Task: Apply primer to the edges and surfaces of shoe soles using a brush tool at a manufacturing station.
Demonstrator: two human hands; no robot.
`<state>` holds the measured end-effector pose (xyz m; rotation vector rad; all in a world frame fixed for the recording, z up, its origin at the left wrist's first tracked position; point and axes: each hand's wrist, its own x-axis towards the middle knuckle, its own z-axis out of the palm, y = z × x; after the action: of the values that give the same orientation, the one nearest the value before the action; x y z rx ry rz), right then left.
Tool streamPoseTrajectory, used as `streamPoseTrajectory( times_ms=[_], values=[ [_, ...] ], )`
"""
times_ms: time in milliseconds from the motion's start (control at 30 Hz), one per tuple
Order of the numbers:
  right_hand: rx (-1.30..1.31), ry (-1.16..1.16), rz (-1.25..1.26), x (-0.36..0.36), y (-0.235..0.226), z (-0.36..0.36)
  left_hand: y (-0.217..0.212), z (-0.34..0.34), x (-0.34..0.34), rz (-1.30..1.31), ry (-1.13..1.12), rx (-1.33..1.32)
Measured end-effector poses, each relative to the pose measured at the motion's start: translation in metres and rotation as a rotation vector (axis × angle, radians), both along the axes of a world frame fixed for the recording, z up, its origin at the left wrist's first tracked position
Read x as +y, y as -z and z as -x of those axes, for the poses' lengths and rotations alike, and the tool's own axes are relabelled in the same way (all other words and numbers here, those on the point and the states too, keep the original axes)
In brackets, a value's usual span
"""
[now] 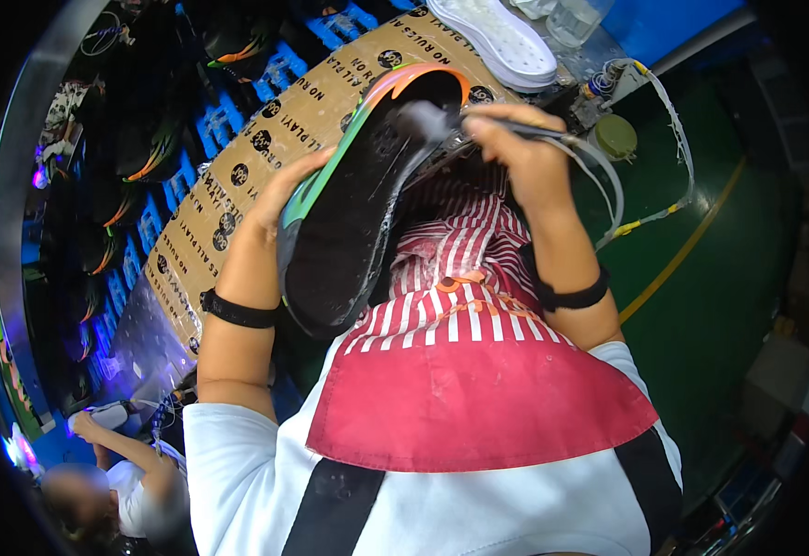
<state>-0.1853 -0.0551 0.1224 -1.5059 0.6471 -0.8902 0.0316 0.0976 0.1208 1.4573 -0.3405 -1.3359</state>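
Observation:
My left hand (284, 195) grips a large shoe sole (344, 232) by its left side, most of its fingers hidden behind it. The sole is black on the face turned toward me, with a green and orange sidewall, and stands tilted in front of my apron. In my right hand (525, 153) is a brush (515, 127) with a dark handle and a thin hose running from its back end. Its pale, blurred tip lies over the sole's far right part; whether it touches there I cannot tell.
Printed brown cardboard (238, 176) covers the bench beyond the sole. At the far edge lie a white sole (506, 46) and a clear jar (576, 20). A taped hose (687, 157) loops at right beside a green round lid (615, 136). Blue racks (150, 222) carry dark shoes at left; another person (136, 491) works lower left.

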Motion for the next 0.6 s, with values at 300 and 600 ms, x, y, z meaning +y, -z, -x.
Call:
streamPoseTrajectory(
  times_ms=[300,600],
  values=[
    [0.047,-0.164,0.710,0.019,0.008,-0.004,0.004,-0.015,0.004,0.067,-0.017,0.213],
    [0.023,-0.434,0.608,0.019,-0.005,0.010,-0.010,-0.024,0.015,0.043,0.031,0.180]
  ],
)
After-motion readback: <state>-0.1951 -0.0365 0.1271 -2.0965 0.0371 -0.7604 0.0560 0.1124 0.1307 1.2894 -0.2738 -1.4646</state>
